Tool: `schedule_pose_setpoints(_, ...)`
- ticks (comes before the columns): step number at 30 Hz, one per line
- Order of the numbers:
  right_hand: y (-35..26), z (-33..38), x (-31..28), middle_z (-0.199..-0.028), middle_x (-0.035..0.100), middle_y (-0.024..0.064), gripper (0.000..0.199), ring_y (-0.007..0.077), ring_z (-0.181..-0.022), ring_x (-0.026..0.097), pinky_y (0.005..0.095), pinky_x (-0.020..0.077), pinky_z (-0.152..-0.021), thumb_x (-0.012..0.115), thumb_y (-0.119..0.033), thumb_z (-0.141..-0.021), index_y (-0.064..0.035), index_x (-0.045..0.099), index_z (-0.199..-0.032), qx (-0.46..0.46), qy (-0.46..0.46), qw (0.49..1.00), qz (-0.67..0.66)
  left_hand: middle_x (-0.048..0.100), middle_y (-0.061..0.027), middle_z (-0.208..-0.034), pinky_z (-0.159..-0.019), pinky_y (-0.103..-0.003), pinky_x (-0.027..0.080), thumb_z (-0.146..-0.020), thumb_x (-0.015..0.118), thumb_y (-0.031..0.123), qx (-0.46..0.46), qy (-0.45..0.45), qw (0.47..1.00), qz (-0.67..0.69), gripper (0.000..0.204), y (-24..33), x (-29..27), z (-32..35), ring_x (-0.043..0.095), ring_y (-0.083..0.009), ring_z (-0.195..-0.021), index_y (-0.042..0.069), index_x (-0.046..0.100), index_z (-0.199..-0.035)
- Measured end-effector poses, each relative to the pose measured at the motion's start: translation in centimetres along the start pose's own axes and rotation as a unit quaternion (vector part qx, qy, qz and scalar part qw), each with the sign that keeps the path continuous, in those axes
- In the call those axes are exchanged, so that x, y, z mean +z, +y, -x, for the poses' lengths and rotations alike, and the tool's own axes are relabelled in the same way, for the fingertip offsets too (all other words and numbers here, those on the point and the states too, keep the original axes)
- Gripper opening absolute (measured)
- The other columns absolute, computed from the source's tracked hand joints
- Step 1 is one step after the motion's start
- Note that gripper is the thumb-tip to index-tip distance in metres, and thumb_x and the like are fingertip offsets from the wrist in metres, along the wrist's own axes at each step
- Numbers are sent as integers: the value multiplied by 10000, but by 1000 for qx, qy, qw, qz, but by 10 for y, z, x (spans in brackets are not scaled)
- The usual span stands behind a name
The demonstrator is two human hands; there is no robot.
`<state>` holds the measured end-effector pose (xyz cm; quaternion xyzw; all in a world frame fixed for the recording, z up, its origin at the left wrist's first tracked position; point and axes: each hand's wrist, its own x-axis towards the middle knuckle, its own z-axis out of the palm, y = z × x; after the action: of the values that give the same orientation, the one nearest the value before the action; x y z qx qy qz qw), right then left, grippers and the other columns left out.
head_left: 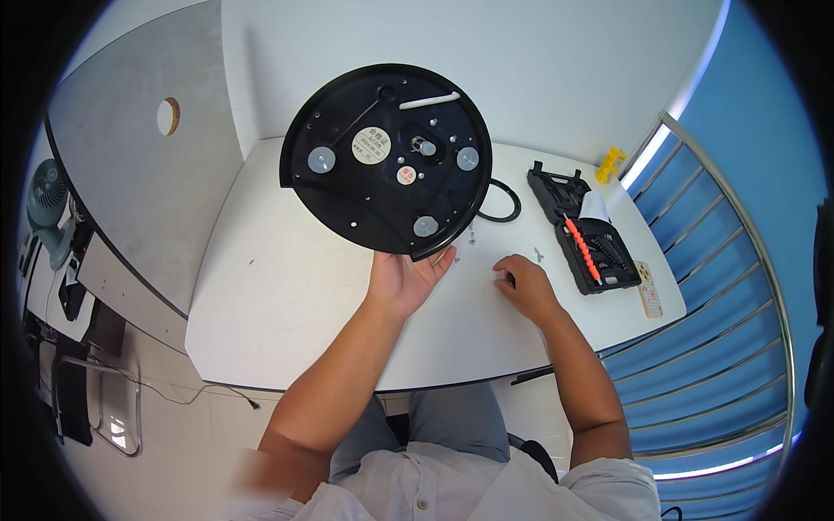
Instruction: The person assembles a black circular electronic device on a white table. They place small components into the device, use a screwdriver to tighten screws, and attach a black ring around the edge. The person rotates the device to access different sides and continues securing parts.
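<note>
My left hand point(404, 282) holds up a round black appliance base point(347, 195) by its lower edge, underside facing me. On that underside are three pale round feet, two round stickers, several screws, a metal post near the middle and a white bar point(429, 101) at the top. Part of the left fingers is hidden behind the base. My right hand point(524, 291) is just above the table to the right, fingers curled round something small and dark that I cannot make out. Small screws point(539, 254) lie beyond it, with more loose screws point(472, 234) beside the base.
A black ring point(501, 204) shows beside the base; whether it is joined to it is unclear. At the right of the white table point(287, 295) lies an open black tool case point(599, 252) with an orange flexible shaft point(582, 249). A yellow object point(611, 164) stands behind. Metal railing point(730, 295) borders the right.
</note>
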<state>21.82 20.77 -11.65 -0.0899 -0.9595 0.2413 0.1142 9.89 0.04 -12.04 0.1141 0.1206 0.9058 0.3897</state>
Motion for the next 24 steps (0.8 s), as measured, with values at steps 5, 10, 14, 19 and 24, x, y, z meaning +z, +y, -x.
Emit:
schedule_pose_setpoints(5,-6,1,-5,-940,615,117,230,270,-839,613,347,491,-782,625,-41,-788,-34,657,-1016,-15,-64,996,58,592,-54,-1205,-967,-394,438,-941,475,493,0,1,1000,5,503,-1,-1,0,554,-216,-1084,104,498,-1260)
schedule_pose_setpoints(10,5,-4,-6,-913,599,106,211,288,-871,611,357,493,-790,583,-3,-774,-49,680,-955,-19,-57,998,24,593,-55,-1212,-968,-396,438,-944,468,491,-1,-5,1000,1,500,0,0,0,556,-217,-1087,104,501,-1260)
schedule_pose_setpoints(14,8,-7,-4,-922,603,93,179,278,-883,613,355,493,-784,601,-16,-785,-58,683,-938,-31,-24,998,57,589,-55,-1228,-966,-393,438,-943,466,491,-4,-3,1000,4,500,0,-2,0,554,-213,-1101,106,503,-1261)
schedule_pose_setpoints(19,12,-8,-3,-909,605,88,119,272,-868,618,352,492,-769,629,-45,-793,-49,659,-908,-38,-26,998,48,594,-55,-1224,-965,-389,438,-944,467,489,-1,-22,1000,5,497,-1,-2,0,561,-213,-1100,109,506,-1262)
schedule_pose_setpoints(24,1,-6,-4,-866,610,110,93,271,-824,618,337,487,-747,651,-54,-786,-26,621,-869,-13,-43,999,7,606,-58,-1204,-966,-396,439,-948,462,480,-5,-16,1000,6,485,1,-2,0,572,-216,-1085,105,517,-1251)
